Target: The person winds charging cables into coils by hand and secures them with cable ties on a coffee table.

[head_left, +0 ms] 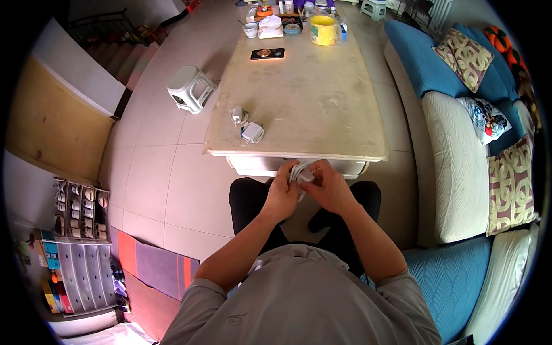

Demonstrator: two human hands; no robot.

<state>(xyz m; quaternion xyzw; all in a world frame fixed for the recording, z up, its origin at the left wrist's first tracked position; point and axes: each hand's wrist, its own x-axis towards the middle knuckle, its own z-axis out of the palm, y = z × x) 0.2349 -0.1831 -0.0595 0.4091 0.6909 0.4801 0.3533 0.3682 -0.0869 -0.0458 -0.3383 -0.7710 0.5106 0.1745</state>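
Observation:
Just off the near edge of the table point(299, 115), my two hands meet above my lap. My left hand point(280, 192) has its fingers wrapped round a coiled white cable point(296, 171). My right hand point(329, 187) pinches a white charger block point(306, 177) beside the coil. Some cable hangs below the hands. Two more white chargers lie on the table's near left part: a small one point(238, 115) and, nearer to me, one with its cable looped round it point(252, 133).
Farther up the table are a phone point(267, 54), a tissue pack point(270, 27), a bowl point(250, 30) and a yellow container point(325, 30). A white stool point(191, 89) stands left of the table. A blue sofa point(411, 57) lies to the right.

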